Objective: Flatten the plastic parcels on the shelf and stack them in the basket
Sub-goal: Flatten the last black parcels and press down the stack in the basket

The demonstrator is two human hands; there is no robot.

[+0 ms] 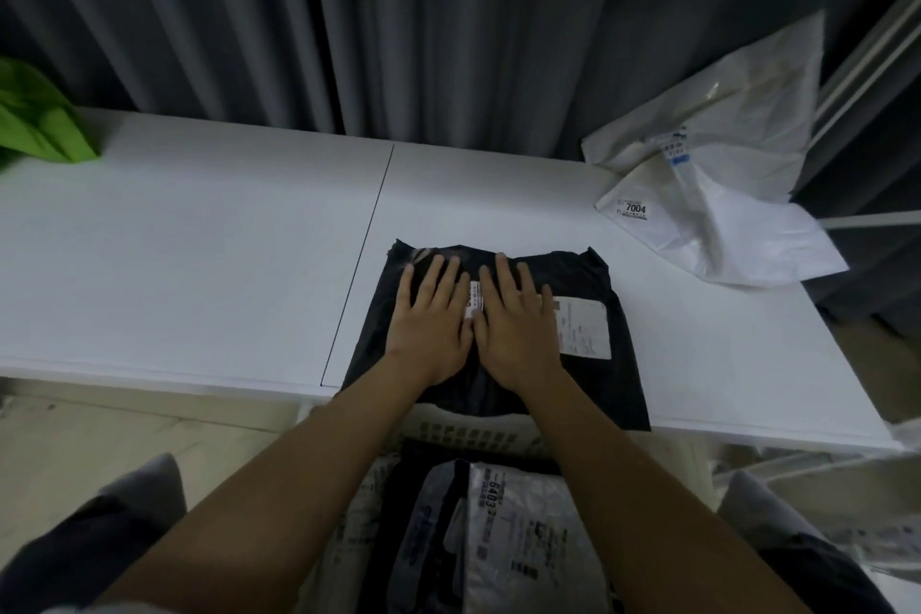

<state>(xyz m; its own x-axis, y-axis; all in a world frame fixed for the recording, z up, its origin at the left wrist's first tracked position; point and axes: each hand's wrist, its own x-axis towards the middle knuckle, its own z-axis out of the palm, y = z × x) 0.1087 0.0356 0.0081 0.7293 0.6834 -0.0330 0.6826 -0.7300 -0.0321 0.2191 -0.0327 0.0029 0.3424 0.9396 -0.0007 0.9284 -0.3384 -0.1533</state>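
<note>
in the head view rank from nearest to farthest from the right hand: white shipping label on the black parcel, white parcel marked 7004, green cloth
1. white shipping label, on the black parcel, beside the right hand.
2. white parcel marked 7004, far right of the shelf.
3. green cloth, far left edge.

"7004" on white parcel's label, "6403" on basket parcel's label

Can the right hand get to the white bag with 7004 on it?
Probably yes. The right hand lies flat on the black parcel, and only bare white shelf lies between it and the white parcel up to its right.
</note>
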